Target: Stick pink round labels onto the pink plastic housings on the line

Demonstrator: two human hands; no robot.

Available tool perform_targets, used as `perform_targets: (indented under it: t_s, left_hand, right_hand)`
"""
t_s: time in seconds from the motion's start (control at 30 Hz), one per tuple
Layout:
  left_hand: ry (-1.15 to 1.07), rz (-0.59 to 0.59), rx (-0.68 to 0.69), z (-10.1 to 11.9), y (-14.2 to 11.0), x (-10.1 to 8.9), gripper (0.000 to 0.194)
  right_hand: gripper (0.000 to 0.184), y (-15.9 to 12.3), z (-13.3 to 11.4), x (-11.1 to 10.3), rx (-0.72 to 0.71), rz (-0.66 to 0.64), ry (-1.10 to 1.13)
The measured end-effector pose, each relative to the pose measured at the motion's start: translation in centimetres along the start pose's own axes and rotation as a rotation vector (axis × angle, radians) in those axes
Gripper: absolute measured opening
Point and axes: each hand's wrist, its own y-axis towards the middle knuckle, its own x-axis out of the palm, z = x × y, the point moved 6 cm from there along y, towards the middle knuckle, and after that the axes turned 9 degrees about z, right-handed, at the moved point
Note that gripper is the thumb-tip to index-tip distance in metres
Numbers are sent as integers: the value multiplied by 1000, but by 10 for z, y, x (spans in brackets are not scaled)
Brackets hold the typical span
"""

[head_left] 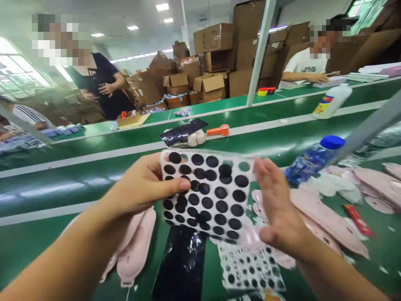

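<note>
My left hand [142, 184] pinches the left side of a white sheet of round black adhesive pads [206, 202], thumb on its front. The sheet is raised above the bench, facing me. At its right edge is my right hand [278, 209], slightly blurred, with thumb and fingers apart; whether the fingertips touch the sheet's corner I cannot tell. Below lies another dotted sheet [247, 267], with many pads gone, beside a shiny black rectangular sheet [180, 263]. Pale pink plastic shells [138, 246] lie at left, and more pink shells [328, 217] at right.
A blue-capped plastic jar [310, 161] stands at right near a slanted grey post. Beyond are an orange tool [218, 130], a black packet [184, 131] and a white bottle [332, 101]. A red sachet [358, 220] lies right. Several people are across the line, before stacked cartons [213, 37].
</note>
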Motion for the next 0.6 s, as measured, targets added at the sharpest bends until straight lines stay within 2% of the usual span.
perform_targets:
  t_s: [0.03,0.1,0.13,0.2,0.27,0.33,0.37,0.43,0.53,0.6]
  left_hand:
    - [-87,35,6,-5,-6,22,17]
    - [-212,163,33,-19,-13,51,19]
    - [-253,230,36,-30,-15,59,19]
    - [-307,318,-5,-58,-17,71,19]
    - [-340,314,-85,-91,-15,81,22]
    - [-316,226,-206,-126,-13,91,31]
    - [-270,203,-258,-144,-14,92,37]
    - [-114,247,-307,-171,-21,84,49]
    - [228,372,-210,-186,-48,66,52]
    - [498,306,-121,-187,-73,70,46]
  right_hand:
    - [88,-2,0,6,98,-56,186]
    - [66,-13,1,20,282,-188,524]
    - [55,-22,2,24,356,-232,631]
    - [37,-41,15,24,483,-227,684]
    - [29,-59,40,18,588,-132,561]
    - [23,-73,71,11,650,-68,256]
    - [22,-78,86,9,657,-66,77]
    - [19,-84,110,8,650,-105,-222]
    - [16,-87,129,9,643,-176,-412]
    - [18,-88,132,8,627,-214,-518]
